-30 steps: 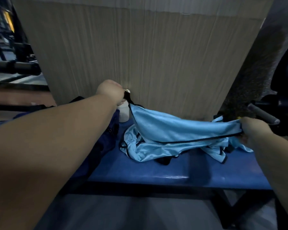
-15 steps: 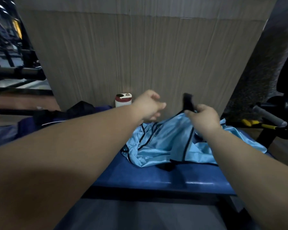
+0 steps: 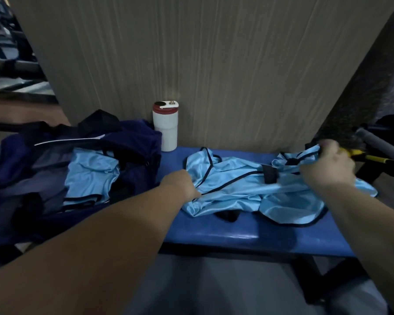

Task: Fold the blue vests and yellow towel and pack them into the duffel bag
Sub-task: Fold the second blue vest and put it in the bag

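A light blue vest (image 3: pixel 243 185) with black trim lies crumpled across the blue bench (image 3: pixel 237 235). My left hand (image 3: pixel 182 185) grips the vest's left edge. My right hand (image 3: pixel 325 164) grips its far right end, lifted slightly off the bench. On the left sits the open navy duffel bag (image 3: pixel 127 142), with a folded blue vest (image 3: pixel 89 176) inside it. No yellow towel is in view.
A white tumbler with a red lid (image 3: pixel 165 126) stands against the wood-grain wall behind the bench. A grey padded bar and yellow-handled gear (image 3: pixel 371 153) sit at the right. Dark gym equipment is at the far left.
My hands have moved apart from the middle of the vest: the left to its left edge, the right to its far right end. The view shifted left, showing the duffel bag.
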Demonstrator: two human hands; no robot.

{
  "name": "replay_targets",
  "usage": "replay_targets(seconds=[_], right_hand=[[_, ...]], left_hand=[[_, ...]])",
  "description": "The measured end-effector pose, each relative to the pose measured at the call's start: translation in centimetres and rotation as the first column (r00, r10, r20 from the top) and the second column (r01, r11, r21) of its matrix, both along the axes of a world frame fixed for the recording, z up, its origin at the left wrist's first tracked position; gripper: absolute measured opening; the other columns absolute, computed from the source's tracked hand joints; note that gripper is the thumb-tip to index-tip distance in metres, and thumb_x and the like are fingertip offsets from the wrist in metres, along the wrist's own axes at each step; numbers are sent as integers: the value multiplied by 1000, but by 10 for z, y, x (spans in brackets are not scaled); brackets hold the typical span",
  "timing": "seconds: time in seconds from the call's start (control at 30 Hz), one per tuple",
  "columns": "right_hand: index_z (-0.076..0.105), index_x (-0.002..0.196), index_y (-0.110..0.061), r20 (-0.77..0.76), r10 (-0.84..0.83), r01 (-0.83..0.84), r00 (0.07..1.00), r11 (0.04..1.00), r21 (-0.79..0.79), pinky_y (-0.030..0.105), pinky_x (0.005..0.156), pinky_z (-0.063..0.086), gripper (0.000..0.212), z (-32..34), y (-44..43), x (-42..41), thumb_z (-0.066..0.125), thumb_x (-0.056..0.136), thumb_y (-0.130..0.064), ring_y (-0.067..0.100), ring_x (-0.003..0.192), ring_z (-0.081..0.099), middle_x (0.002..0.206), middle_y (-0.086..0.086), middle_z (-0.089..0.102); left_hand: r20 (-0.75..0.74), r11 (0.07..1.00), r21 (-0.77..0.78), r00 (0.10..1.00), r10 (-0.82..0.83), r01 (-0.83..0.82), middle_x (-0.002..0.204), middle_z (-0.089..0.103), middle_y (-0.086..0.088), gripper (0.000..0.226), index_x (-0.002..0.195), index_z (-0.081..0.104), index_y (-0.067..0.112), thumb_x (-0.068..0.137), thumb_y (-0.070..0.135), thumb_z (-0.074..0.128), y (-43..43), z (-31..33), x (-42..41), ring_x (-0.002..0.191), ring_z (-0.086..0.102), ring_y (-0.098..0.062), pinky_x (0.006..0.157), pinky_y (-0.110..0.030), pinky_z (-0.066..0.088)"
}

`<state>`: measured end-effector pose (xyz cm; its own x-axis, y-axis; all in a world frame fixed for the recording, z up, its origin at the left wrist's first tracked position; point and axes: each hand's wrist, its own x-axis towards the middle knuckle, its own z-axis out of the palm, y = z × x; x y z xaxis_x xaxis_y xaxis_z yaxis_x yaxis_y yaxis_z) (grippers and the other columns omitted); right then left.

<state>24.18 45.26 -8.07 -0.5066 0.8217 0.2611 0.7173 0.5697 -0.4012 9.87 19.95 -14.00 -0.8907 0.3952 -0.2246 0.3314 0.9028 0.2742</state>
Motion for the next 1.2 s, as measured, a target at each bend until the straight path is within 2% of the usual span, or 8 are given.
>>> replay_targets(seconds=[0.1, 0.27, 0.4, 0.53, 0.7, 0.87, 1.07, 1.2], right_hand=[[53, 125, -26, 208, 162, -206, 965, 957, 207, 48, 96, 34, 42, -14, -29, -20, 59, 84, -31, 36, 121, 34, 131, 11, 42], [54, 124, -27, 346, 271, -381, 898, 874, 303, 44, 96, 31, 37, -44, -64, -51, 53, 86, -26, 28, 116, 34, 121, 5, 40], [40, 139, -36, 460, 366, -484, 809, 859, 168, 47, 104, 28, 48, -62, -65, -65, 48, 92, -30, 25, 132, 29, 143, 0, 34], [20, 149, -38, 544, 314, -402, 778, 914, 49, 47, 103, 29, 57, -67, -63, -69, 42, 96, -33, 29, 133, 31, 145, 2, 40], [50, 132, -34, 425, 300, -292, 854, 953, -83, 40, 94, 41, 41, -56, -50, -62, 47, 91, -39, 31, 119, 44, 127, 8, 55], [64, 118, -22, 170, 392, -354, 904, 910, -216, 33, 82, 42, 33, -22, -37, -42, 50, 93, -40, 32, 109, 54, 119, 9, 62], [74, 80, -21, -324, 301, -431, 897, 763, -483, 36, 79, 55, 26, 16, -22, -8, 79, 68, -43, 25, 86, 67, 89, 4, 72], [74, 87, -9, -110, 428, -416, 897, 733, -537, 38, 80, 57, 47, 31, -12, -1, 88, 58, -44, 27, 85, 70, 87, 8, 74]], left_hand=[[-68, 996, 81, 997, 43, -37, 97, 62, -5, 14, 94, 58, 13, 91, 26, 54, 0, -5, -5, 81, 55, -20, 66, -30, 42], [71, 927, 335, 985, 157, -172, 97, 66, -7, 18, 97, 61, 7, 90, 23, 57, -8, 1, -18, 91, 63, -25, 82, -36, 52], [524, 495, 710, 845, 105, -501, 87, 67, -9, 8, 97, 59, 7, 94, 12, 54, -13, 11, -12, 71, 62, -18, 76, -35, 56], [644, 323, 715, 764, 44, -621, 83, 65, -4, 16, 100, 61, 13, 92, 27, 62, -20, 22, -9, 72, 61, -16, 80, -34, 55], [556, 365, 735, 816, 157, -571, 109, 68, -4, 52, 115, 63, 12, 79, 48, 71, -27, 32, -21, 100, 64, -22, 89, -35, 52], [449, 433, 740, 858, 251, -514, 113, 65, -11, 36, 118, 60, 7, 91, 30, 62, -33, 41, -27, 99, 62, -24, 86, -37, 53], [117, 731, 584, 928, 354, -353, 86, 55, -14, 32, 116, 56, -6, 94, 16, 48, -46, 61, -30, 83, 56, -30, 85, -45, 55], [71, 807, 480, 932, 356, -345, 86, 55, -13, 24, 110, 57, -3, 94, 12, 47, -49, 76, -27, 73, 55, -26, 76, -39, 55]])
